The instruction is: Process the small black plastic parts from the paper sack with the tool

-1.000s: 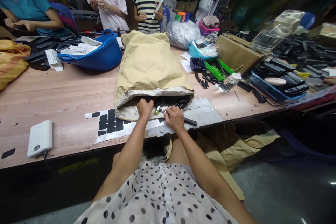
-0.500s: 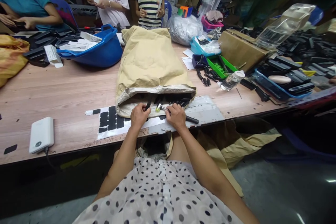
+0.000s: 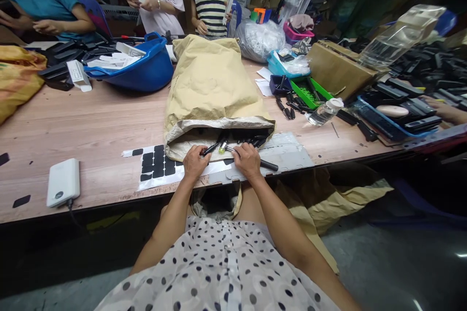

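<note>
My left hand [image 3: 196, 161] is closed on a slim black piece [image 3: 210, 149], tilted toward the sack's mouth. My right hand [image 3: 248, 160] is closed around the metal shaft of a small hammer [image 3: 269, 165]. The hammer's black grip sticks out to the right, and its head, with a yellow-green face, sits close to the black piece; I cannot tell whether they touch. Just beyond both hands, a tan paper sack [image 3: 215, 82] lies with its mouth open toward me, several black pieces [image 3: 255, 140] inside. Under my hands is a grey board [image 3: 290, 150].
A sheet of black stickers [image 3: 156, 163] and a white power bank [image 3: 63, 182] lie left. Farther back stand a blue basin [image 3: 134, 75] of white boxes, a green tray [image 3: 310, 92] and a bottle [image 3: 324, 112]. Several co-workers [image 3: 211, 2] are across the table.
The black piece in my left hand now angles up and right, showing more of its length. My right hand keeps the hammer. A co-worker's hand has come in by the tray at far right.
</note>
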{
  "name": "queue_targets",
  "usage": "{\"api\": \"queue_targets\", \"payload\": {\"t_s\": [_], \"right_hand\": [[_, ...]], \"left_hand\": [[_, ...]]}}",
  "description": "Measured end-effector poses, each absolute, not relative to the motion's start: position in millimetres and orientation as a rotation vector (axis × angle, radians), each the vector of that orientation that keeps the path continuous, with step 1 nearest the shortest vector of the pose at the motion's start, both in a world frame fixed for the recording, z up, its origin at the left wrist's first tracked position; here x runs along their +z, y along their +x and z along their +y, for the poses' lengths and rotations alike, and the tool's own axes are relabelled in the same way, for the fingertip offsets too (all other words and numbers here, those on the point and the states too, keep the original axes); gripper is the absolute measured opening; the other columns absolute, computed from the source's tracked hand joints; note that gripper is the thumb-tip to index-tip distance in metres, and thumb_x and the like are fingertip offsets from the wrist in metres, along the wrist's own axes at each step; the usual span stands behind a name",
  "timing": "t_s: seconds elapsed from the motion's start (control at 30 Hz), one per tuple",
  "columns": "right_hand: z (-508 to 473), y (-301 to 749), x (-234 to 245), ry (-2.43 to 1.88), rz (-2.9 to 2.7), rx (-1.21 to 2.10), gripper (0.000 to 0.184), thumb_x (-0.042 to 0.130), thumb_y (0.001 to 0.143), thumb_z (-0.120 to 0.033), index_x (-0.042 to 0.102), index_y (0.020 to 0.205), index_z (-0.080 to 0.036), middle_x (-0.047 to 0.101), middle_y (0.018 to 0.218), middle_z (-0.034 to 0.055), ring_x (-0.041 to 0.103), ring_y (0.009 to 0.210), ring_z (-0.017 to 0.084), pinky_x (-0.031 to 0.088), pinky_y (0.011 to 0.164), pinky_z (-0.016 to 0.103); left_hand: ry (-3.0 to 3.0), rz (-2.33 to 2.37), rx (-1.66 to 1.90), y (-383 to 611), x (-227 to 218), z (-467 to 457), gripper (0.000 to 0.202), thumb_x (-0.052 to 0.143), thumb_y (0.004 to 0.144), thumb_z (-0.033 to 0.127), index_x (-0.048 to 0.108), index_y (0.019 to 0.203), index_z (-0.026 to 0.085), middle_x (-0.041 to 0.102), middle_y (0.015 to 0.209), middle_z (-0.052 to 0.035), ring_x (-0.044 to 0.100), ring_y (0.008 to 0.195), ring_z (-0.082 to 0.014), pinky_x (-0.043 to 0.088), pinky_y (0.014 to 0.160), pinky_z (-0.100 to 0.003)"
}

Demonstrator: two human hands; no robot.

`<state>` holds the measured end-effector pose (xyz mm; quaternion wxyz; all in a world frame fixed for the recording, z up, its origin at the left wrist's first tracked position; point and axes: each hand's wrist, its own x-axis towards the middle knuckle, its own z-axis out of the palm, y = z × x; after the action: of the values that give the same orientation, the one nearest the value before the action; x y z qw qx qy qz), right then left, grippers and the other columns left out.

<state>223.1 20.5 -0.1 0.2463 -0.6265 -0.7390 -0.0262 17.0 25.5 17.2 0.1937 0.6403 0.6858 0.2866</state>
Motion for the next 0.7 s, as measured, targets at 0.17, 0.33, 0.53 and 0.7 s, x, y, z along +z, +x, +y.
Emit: {"api": "queue_targets", "payload": {"t_s": [0.17,0.33,0.53,0.7], "right_hand": [[20,225,6,-1.721,-2.006,0.008,0.021,0.056,0.096,-0.028,0.076,0.101,-0.024,0.065,0.091,0.0068,0.054,0.087,0.022,0.041,0.079,0.032],[20,217,12,-1.655,-1.906,0.138,0.027,0.051,0.1,-0.029,0.077,0.107,-0.026,0.07,0.094,0.006,0.061,0.089,0.021,0.047,0.083,0.03],[21,204,17,-1.588,-1.82,0.302,0.029,0.049,0.1,-0.03,0.078,0.102,-0.025,0.075,0.093,0.0053,0.067,0.088,0.02,0.051,0.083,0.03],[17,195,18,-1.56,-1.8,0.307,0.03,0.048,0.1,-0.029,0.077,0.105,-0.026,0.077,0.1,0.0047,0.069,0.094,0.02,0.053,0.085,0.029]], "left_hand": [[1.81,1.884,0.786,17,18,26,0.02,0.068,0.081,0.026,0.077,0.098,0.027,0.068,0.094,-0.0017,0.065,0.088,-0.0187,0.049,0.079,-0.027],[1.804,1.859,0.768,16,17,28,0.02,0.069,0.081,0.028,0.078,0.099,0.028,0.067,0.092,-0.0007,0.064,0.085,-0.018,0.048,0.075,-0.028],[1.804,1.829,0.749,14,16,28,0.02,0.069,0.083,0.03,0.08,0.1,0.03,0.068,0.093,-0.001,0.064,0.085,-0.0184,0.049,0.077,-0.028],[1.82,1.821,0.763,13,15,28,0.022,0.069,0.083,0.028,0.08,0.101,0.031,0.068,0.094,-0.0008,0.064,0.089,-0.019,0.05,0.08,-0.029]]}}
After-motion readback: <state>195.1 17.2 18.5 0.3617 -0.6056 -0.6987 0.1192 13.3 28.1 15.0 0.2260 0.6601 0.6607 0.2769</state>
